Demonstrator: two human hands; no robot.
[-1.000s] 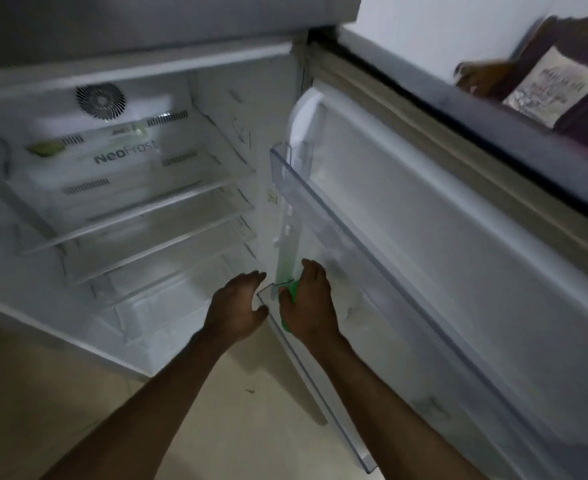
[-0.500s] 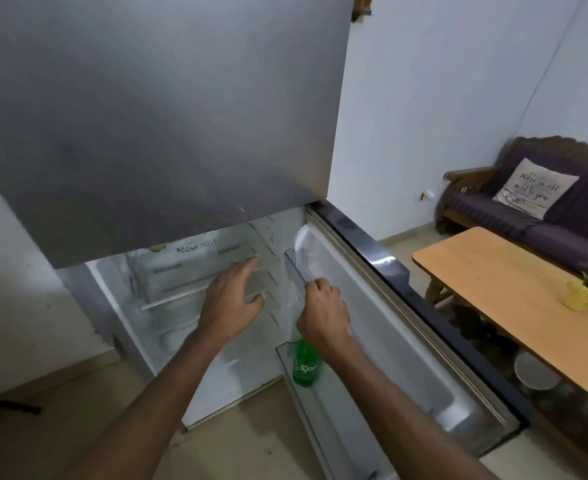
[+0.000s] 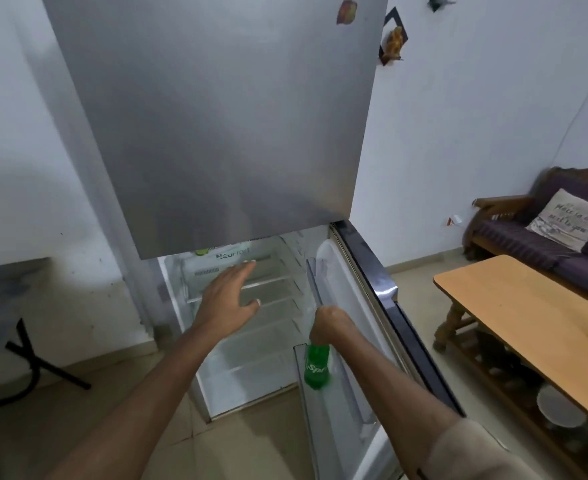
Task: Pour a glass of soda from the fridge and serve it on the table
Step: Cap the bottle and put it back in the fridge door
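The fetching step is under way — the right hand (image 3: 332, 325) grips the neck of the green soda bottle (image 3: 316, 367) in the fridge door's bin (image 3: 337, 407), the left hand (image 3: 228, 297) hovers spread and empty — so next it likely needs lifting clear.

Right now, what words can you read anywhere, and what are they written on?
"Spr", the rest hidden: green plastic soda bottle gripped by the right hand.
"NeoFrost", blurred: white back wall of the open fridge.
Cursive writing, too blurred to read: pale cushion on the dark sofa.
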